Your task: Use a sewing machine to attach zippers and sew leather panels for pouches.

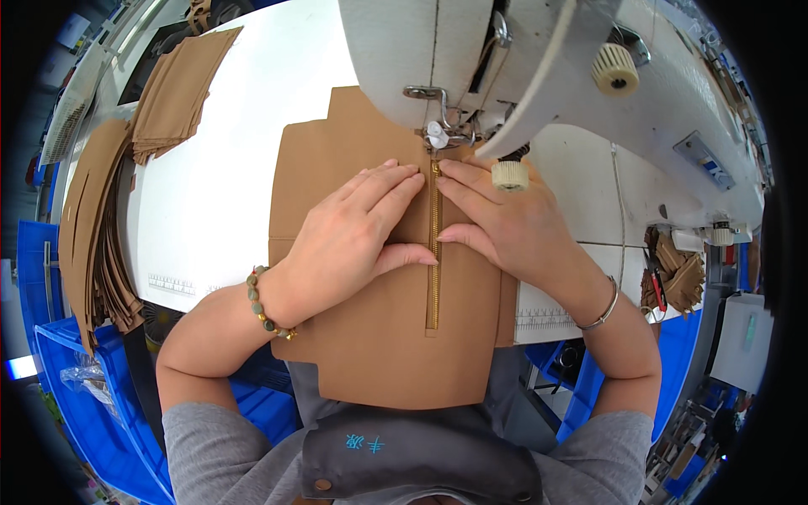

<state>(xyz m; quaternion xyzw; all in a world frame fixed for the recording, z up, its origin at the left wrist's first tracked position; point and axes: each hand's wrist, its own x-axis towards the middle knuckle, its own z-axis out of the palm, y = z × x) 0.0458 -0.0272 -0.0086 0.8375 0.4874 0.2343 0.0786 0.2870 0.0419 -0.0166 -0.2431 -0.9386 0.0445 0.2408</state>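
L hand (353, 219) & R hand (509, 219) lie flat w/ fingers extended, grasping nothing, on brown panel (379, 362), either side of gold zipper (434, 295). Panel's mid-table, far end under sewing machine (387, 50); brown stack (181, 93) far L.

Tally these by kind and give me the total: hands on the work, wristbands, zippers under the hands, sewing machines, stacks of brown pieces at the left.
Hands: 2 (left hand, right hand)
Wristbands: 2 (beaded bracelet, metal bangle)
Zippers: 1 (gold-toothed zipper)
Sewing machines: 1 (white sewing machine)
Brown stacks: 2 (upper stack, draped stack)
Total: 8
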